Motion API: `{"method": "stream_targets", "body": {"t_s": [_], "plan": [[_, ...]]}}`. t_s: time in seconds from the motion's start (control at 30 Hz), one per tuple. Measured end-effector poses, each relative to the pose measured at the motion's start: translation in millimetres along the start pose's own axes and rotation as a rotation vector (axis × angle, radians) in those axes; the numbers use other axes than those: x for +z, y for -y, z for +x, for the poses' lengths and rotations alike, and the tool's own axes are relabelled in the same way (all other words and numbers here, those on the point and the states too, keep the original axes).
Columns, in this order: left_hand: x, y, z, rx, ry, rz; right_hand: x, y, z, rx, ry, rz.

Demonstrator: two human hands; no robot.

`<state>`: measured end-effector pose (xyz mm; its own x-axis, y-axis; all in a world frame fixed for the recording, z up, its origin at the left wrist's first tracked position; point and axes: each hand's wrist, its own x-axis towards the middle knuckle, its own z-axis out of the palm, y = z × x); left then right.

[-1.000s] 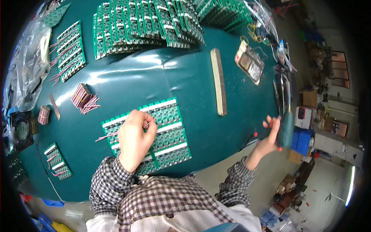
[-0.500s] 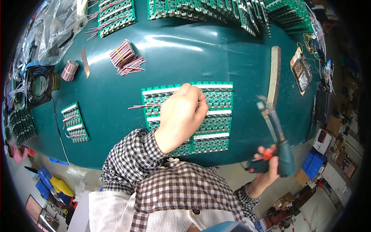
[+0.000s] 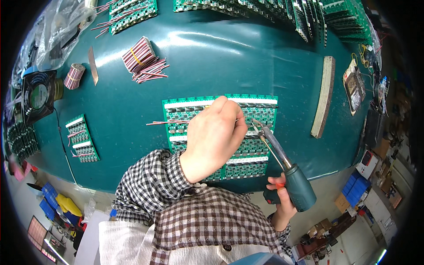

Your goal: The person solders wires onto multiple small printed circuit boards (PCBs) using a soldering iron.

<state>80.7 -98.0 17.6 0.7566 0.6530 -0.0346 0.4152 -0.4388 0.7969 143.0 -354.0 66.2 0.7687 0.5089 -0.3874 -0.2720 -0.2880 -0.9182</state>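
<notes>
My left hand (image 3: 214,134) is closed in a pinch over the green circuit boards (image 3: 247,168), which lie side by side on the table. A thin wire end shows at its fingertips, and red-and-white wires (image 3: 165,122) stick out to the left from under the hand. How many of them the fingers grip is hidden. My right hand (image 3: 285,201) is wrapped round the handle of a dark green soldering gun (image 3: 300,187) with a red trigger. The gun's tip is at the board just right of my left fingertips; whether it touches is too small to tell.
Bundled red-and-white wires (image 3: 140,57) lie beyond the boards, with a second bundle (image 3: 74,76) and a blade (image 3: 92,66) further left. A fan (image 3: 39,95) and a small wired board (image 3: 82,139) stand left. Stacked boards (image 3: 247,8) line the back; a bar (image 3: 323,97) lies right.
My right hand has brought the soldering gun left, from beside the bar to the board at my left fingertips. The left hand keeps its pinch; the view has shifted slightly.
</notes>
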Motion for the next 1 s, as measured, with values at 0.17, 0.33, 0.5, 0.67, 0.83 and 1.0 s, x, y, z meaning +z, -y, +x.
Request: {"method": "stream_targets", "body": {"t_s": [0.17, 0.33, 0.5, 0.67, 0.83, 1.0], "plan": [[-0.2, -1.1, 0.4, -0.021, 0.011, 0.001, 4.3, 1.1, 0.3, 0.005, -0.033, -0.054], [1.3, -0.4, 0.6, -0.029, -0.010, 0.021, 4.1, 2.0, 1.5, 0.000, -0.017, -0.083], [1.7, 0.0, 0.0, -0.027, -0.015, 0.023, 5.6, 2.8, 1.3, -0.009, -0.030, -0.079], [2.1, 0.2, -0.2, -0.031, -0.008, 0.035, 6.3, 4.2, 2.0, 0.002, -0.029, -0.088], [2.3, -1.5, 0.1, -0.011, -0.019, 0.017, 6.0, 6.4, 1.1, 0.010, -0.031, -0.094], [1.7, -0.8, -0.1, -0.011, -0.015, 0.011, 5.1, 5.6, 2.7, 0.008, -0.006, -0.108]]}}
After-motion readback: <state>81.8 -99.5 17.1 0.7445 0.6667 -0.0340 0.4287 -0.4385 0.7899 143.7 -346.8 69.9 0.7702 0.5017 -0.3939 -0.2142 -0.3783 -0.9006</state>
